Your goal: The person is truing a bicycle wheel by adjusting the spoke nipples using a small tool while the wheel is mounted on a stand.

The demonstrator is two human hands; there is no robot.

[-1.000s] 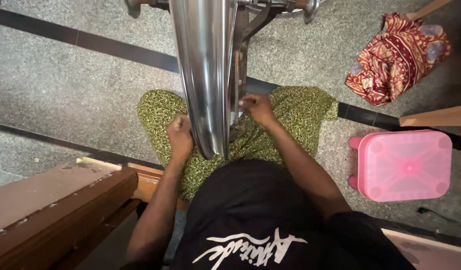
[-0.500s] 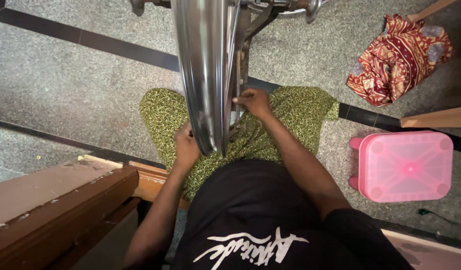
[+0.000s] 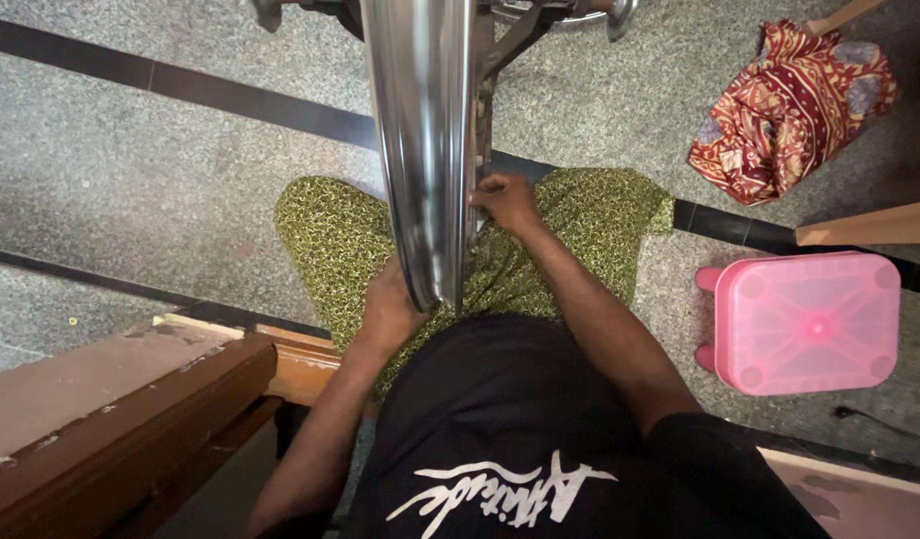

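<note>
Head view: chrome wheel rim (image 3: 425,150) stands edge-on at frame centre over the lap. Left hand (image 3: 392,307) has slid down to the rim's lower edge, grip closed around it. Right hand (image 3: 505,202) stays pinched at the rim's right side; wheel apparently being turned.

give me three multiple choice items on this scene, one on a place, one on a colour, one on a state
1. Where is the pink plastic stool?
A. on the person's right, on the floor
B. on the wooden bench
C. under the metal rim

2. What colour is the cloth over the person's lap?
A. blue
B. green patterned
C. white

3. What is the left hand doing?
A. hanging free
B. resting on the stool
C. touching the lower edge of the shiny metal rim

Answers: 1 A, it stands on the speckled floor to the right; 2 B, a green print shows beside the rim; 3 C, the hand meets the rim's near end, while the right hand is at its side.
</note>
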